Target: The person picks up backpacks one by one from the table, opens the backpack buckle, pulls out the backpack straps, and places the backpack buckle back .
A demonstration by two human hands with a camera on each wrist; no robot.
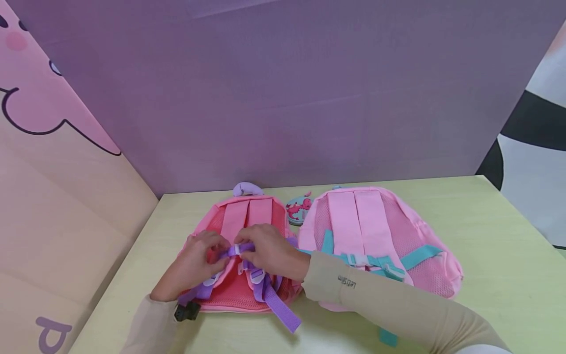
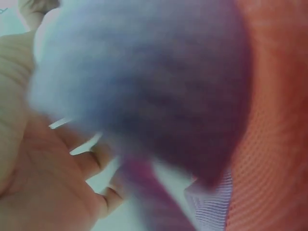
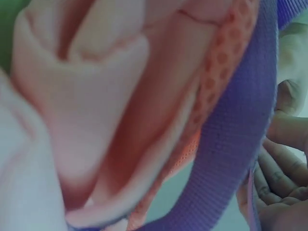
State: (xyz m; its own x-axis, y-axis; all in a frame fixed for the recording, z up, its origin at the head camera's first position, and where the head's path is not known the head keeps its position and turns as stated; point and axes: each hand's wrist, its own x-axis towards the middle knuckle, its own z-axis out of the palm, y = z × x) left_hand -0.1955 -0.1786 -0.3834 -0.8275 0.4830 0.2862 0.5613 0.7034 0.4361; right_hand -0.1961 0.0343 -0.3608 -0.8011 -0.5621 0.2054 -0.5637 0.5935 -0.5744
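Observation:
A coral-pink backpack (image 1: 216,216) lies with its strap side up on the left of the table. Across its shoulder straps runs a purple chest strap with a white buckle (image 1: 237,250) in the middle. To the left of the buckle, my left hand (image 1: 196,260) pinches the strap between thumb and fingers. My right hand (image 1: 271,250) pinches the strap on the buckle's other side. Loose purple webbing (image 1: 280,309) hangs past the bag's lower edge. Blurred purple webbing (image 2: 149,72) fills much of the left wrist view, and a purple strap (image 3: 231,125) crosses the right wrist view.
On the right lies a light pink backpack (image 1: 376,211) with teal straps (image 1: 420,256), partly under my right forearm. Between the bags sits a round teal tag (image 1: 298,210) with a pink figure. A purple wall (image 1: 309,98) rises behind the pale table (image 1: 495,236).

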